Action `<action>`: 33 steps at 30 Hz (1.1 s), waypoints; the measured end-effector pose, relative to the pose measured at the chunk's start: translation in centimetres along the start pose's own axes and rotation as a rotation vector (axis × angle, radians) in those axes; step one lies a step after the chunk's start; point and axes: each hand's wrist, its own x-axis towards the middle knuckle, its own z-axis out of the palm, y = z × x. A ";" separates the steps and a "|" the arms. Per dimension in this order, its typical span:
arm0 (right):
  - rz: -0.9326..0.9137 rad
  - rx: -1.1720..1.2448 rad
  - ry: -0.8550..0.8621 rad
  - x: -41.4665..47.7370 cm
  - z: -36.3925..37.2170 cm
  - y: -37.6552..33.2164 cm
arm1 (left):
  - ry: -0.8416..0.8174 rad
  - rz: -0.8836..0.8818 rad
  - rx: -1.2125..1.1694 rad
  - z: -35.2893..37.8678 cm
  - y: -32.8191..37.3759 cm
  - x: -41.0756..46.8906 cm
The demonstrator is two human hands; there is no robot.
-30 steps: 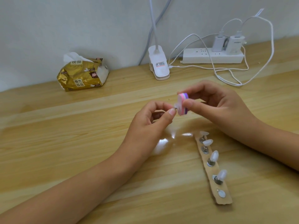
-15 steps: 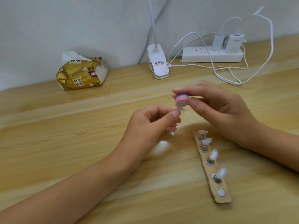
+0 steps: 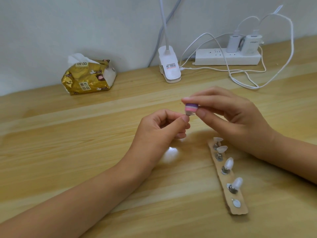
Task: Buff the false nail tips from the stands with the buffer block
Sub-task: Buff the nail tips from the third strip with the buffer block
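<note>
My right hand [image 3: 228, 117] pinches a small pink and purple buffer block [image 3: 242, 107] between thumb and fingers above the wooden table [image 3: 68, 152]. Its underside lies against a clear false nail tip [image 3: 189, 114], which my left hand [image 3: 159, 133] pinches between thumb and forefinger. Most of that tip is hidden by the fingers. To the lower right lies a brown cardboard strip [image 3: 239, 211] with several metal stands; several carry clear nail tips [image 3: 229, 163], and the nearest stand [image 3: 236, 203] is bare.
A gold tissue pack [image 3: 87, 78] sits at the back left by the wall. A white clip lamp base [image 3: 169, 69] stands at the back centre. A white power strip [image 3: 226, 56] with chargers and looping white cables [image 3: 243, 83] lies at the back right.
The buffer block has turned from edge-on to flat, its face now resting on top of the nail tip. Both hands stay close together above the table.
</note>
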 end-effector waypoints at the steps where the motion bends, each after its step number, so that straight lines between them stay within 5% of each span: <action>1: 0.033 0.032 0.005 0.0 0.0 0.0 | 0.002 0.002 0.001 0.0 0.0 0.0; 33: 0.207 0.205 0.053 0.0 -0.1 -0.1 | -0.022 0.104 0.135 0.3 0.4 -0.4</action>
